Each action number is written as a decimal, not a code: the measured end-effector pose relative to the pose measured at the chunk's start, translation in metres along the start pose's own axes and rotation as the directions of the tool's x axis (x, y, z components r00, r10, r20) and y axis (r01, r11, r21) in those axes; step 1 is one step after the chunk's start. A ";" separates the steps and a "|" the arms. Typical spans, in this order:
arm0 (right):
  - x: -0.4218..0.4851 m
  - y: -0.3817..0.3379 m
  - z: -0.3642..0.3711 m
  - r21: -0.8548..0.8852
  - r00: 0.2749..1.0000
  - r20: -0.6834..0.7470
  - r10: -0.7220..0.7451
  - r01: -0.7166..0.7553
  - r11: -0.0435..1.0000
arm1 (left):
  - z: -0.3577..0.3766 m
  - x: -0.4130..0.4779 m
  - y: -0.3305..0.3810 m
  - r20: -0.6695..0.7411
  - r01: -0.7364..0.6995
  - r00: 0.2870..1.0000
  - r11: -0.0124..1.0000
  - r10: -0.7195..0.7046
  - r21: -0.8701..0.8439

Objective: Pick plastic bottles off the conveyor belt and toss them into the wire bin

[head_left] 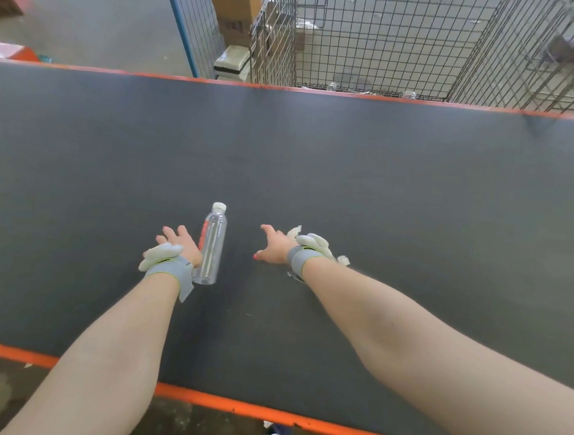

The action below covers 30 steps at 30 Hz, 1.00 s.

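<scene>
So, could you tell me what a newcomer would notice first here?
A clear bottle lies on the dark belt, between two bare, open hands: the left hand beside it, the right hand apart. Beyond the belt's far orange edge stands the wire bin.

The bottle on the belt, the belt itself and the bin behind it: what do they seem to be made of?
The bottle looks like clear, glossy plastic: the dark belt shows through it, and its cap is opaque white. The conveyor belt appears to be matte dark grey rubber or a similar sheet, without shine. The wire bin is probably bare metal: thin grey rods crossed in a grid.
</scene>
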State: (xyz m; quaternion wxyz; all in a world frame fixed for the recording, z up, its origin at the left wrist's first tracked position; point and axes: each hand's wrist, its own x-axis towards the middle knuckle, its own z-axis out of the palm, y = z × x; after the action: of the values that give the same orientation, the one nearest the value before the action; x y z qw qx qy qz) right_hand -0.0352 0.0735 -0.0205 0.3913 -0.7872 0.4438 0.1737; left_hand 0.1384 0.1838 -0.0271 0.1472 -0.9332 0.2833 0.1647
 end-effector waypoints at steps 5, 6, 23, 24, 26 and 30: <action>0.014 -0.016 0.024 0.136 0.995 0.079 0.061 -0.071 0.988 | 0.010 -0.001 0.008 0.041 -0.025 0.999 1.000 0.025 0.008; 0.018 -0.016 0.031 0.156 0.992 0.080 0.095 -0.107 0.982 | 0.011 -0.001 0.011 0.051 -0.040 0.998 0.999 0.039 0.013; 0.095 0.042 -0.099 0.745 0.909 -0.131 0.397 -0.174 0.644 | -0.059 0.043 0.186 0.041 -0.246 0.967 0.964 0.251 -0.101; 0.107 0.044 -0.119 0.787 0.908 -0.118 0.402 -0.162 0.596 | -0.067 0.049 0.199 0.032 -0.249 0.967 0.961 0.254 -0.116; 0.143 0.046 -0.169 0.854 0.902 -0.145 0.407 -0.094 0.512 | -0.085 0.067 0.225 0.008 -0.253 0.966 0.955 0.258 -0.155; 0.199 0.039 -0.299 0.903 0.875 -0.319 0.363 0.165 0.397 | -0.113 0.104 0.268 -0.060 -0.248 0.969 0.938 0.240 -0.241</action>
State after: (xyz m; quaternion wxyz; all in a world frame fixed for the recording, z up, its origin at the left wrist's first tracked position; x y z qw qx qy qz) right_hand 0.0189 -0.2807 0.0274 0.6244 -0.4307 0.5934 -0.2694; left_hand 0.0901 -0.1208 -0.0147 0.0043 -0.9043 0.3763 0.2017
